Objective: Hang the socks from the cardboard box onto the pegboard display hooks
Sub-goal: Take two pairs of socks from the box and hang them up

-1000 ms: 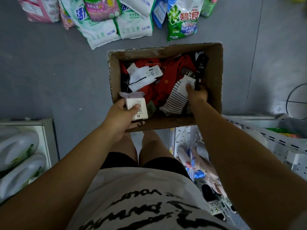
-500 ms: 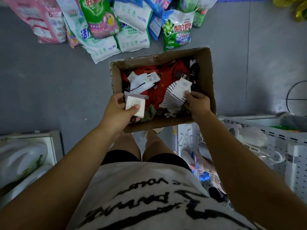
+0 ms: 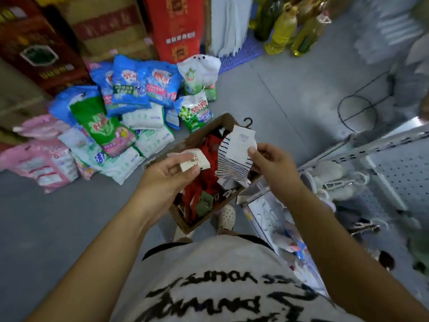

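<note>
Though our left hand [image 3: 166,175] pinches a labelled sock pair [image 3: 196,159] and our right hand [image 3: 272,165] grips striped socks [image 3: 232,167], neither hangs on the three-o'clock pegboard [image 3: 404,173] yet; the cardboard box [image 3: 183,223] holds more.

Two sock packs: one white pack [image 3: 194,160] in the left hand [image 3: 166,175], one striped pack [image 3: 234,162] in the right hand [image 3: 272,165]. One box [image 3: 198,136]. One shoe [image 3: 226,214]. Over ten bags [image 3: 130,89], exact count unclear.

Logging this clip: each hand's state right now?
Left hand: grips a white carded sock.
Right hand: pinches the striped socks by their card.
</note>
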Motion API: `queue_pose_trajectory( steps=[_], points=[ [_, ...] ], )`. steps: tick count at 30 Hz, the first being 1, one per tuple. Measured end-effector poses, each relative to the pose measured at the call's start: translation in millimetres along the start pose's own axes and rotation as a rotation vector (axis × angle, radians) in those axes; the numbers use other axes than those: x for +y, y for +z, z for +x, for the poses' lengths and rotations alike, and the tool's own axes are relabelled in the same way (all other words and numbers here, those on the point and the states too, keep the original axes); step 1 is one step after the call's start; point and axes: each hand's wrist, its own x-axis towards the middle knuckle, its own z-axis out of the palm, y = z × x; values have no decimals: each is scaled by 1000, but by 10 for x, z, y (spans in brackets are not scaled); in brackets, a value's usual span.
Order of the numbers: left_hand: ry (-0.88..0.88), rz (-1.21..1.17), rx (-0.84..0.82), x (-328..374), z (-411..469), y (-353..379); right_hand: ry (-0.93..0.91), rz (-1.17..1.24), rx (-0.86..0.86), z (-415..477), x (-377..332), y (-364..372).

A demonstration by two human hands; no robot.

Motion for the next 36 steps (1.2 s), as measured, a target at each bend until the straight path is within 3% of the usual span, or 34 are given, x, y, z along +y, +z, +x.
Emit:
queue_pose_trajectory(
  steps=[9, 18, 25, 32, 36],
  points=[
    [154, 319, -373, 404, -291, 138, -93, 182, 363, -1290, 64, 128],
    [261, 623, -312, -42, -992, 968, -122, 319, 682, -2725, 493, -6],
    [274, 860, -553, -840, -1773, 1615, -85, 496, 882, -3907, 1188, -190],
    [153, 1036, -1050, -2109, -3051, 2302, 53, 547, 1137, -5590, 2154, -489],
    [190, 1113, -1164, -2761, -3776, 2668, 96, 575, 1308, -6603, 2646, -674]
  ],
)
